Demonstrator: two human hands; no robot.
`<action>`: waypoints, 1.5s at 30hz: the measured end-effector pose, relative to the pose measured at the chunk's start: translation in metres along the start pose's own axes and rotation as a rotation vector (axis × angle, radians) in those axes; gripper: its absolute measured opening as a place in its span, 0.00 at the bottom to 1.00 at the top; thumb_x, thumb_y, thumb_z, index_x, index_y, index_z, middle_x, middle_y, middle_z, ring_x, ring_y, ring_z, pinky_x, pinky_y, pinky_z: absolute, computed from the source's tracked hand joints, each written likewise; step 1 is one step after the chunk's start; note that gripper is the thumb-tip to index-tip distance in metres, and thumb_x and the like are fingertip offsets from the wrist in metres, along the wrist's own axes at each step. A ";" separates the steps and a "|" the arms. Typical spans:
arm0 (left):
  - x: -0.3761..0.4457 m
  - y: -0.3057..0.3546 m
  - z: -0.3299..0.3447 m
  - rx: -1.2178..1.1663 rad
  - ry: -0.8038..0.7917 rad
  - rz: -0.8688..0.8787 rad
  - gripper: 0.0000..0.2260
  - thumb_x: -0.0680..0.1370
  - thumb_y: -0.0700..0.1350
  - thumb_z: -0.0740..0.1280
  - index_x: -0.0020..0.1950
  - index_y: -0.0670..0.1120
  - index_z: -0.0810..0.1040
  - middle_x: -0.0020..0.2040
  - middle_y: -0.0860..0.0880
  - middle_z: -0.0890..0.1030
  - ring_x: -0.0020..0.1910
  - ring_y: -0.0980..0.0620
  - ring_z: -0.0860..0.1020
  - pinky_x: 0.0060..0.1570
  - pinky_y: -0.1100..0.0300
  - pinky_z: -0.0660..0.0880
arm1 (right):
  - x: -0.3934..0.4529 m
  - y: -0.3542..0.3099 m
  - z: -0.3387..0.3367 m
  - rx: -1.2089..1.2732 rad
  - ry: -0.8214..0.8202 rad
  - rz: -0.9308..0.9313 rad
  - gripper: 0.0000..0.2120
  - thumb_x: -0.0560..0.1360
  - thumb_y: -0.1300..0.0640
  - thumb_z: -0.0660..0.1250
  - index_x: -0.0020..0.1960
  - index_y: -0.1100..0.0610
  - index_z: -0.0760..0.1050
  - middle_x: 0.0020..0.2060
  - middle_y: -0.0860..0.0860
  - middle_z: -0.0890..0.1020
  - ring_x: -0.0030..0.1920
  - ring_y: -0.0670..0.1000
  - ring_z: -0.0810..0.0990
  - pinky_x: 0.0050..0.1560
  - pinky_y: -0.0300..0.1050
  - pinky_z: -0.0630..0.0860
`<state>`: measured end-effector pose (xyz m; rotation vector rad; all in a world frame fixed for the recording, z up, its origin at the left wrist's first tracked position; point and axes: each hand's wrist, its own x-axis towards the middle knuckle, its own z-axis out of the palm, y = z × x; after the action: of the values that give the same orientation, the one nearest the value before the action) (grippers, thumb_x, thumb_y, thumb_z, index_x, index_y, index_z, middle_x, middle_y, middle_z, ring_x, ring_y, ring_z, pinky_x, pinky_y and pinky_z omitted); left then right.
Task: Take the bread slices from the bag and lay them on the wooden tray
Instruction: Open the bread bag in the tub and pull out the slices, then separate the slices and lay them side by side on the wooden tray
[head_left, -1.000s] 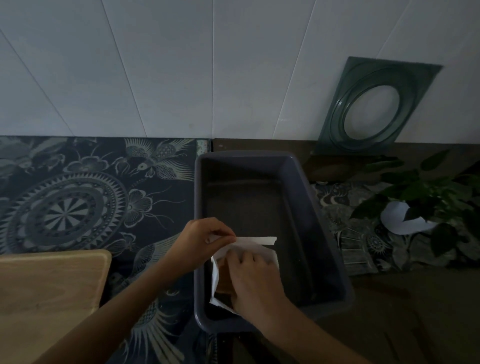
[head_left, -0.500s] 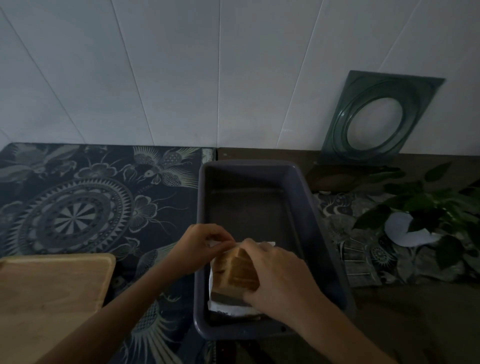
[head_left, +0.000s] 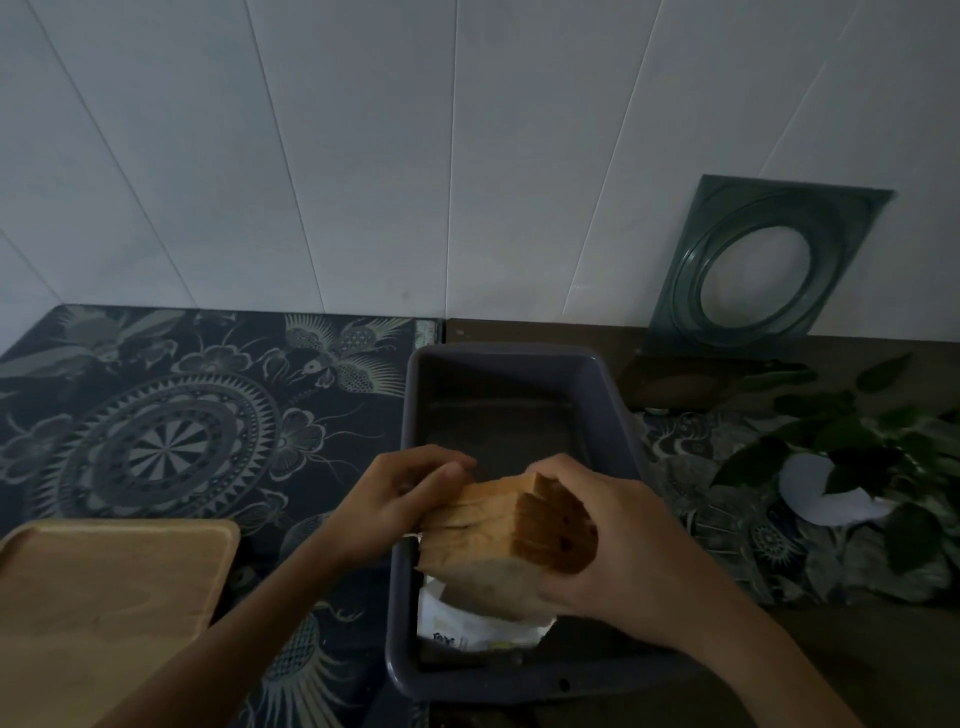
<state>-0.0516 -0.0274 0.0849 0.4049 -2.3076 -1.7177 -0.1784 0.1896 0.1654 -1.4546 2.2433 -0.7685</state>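
Note:
A stack of several bread slices (head_left: 498, 535) is raised above the near end of a dark plastic tub (head_left: 613, 410). My right hand (head_left: 613, 540) grips the stack from the right side. My left hand (head_left: 400, 499) pinches the stack's left edge with its fingertips. The white bag (head_left: 478, 626) lies crumpled in the tub under the bread. The wooden tray (head_left: 109, 592) sits at the lower left with nothing on it.
A patterned dark cloth (head_left: 171, 415) covers the table on the left. A green square frame with a round hole (head_left: 758, 265) leans on the white wall. A leafy plant in a white pot (head_left: 852, 467) stands at the right.
The right hand has drawn the stack of bread slices up out of the bag, and the left hand has shifted from the bag's mouth to the bread's edge.

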 end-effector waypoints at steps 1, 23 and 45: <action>-0.003 0.004 -0.002 -0.063 -0.023 0.012 0.20 0.77 0.61 0.66 0.64 0.53 0.80 0.57 0.49 0.85 0.58 0.50 0.83 0.58 0.48 0.82 | -0.001 0.001 -0.004 0.027 0.008 -0.009 0.29 0.64 0.36 0.77 0.61 0.37 0.70 0.48 0.39 0.82 0.47 0.39 0.83 0.44 0.38 0.82; -0.019 0.033 0.024 -0.413 -0.144 0.072 0.31 0.72 0.29 0.74 0.73 0.40 0.70 0.65 0.39 0.79 0.66 0.39 0.78 0.60 0.52 0.78 | 0.000 0.063 -0.024 0.827 -0.016 0.141 0.27 0.64 0.52 0.84 0.61 0.44 0.79 0.57 0.53 0.86 0.58 0.53 0.86 0.52 0.46 0.84; -0.101 -0.031 -0.032 -0.526 0.118 -0.195 0.24 0.74 0.49 0.77 0.69 0.50 0.78 0.64 0.42 0.82 0.63 0.40 0.81 0.54 0.45 0.81 | 0.039 0.006 0.073 0.979 -0.173 0.308 0.24 0.67 0.51 0.82 0.62 0.45 0.81 0.54 0.47 0.88 0.53 0.48 0.88 0.42 0.42 0.84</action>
<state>0.0567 -0.0279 0.0622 0.6139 -1.6893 -2.2302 -0.1577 0.1383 0.1041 -0.6486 1.5032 -1.3006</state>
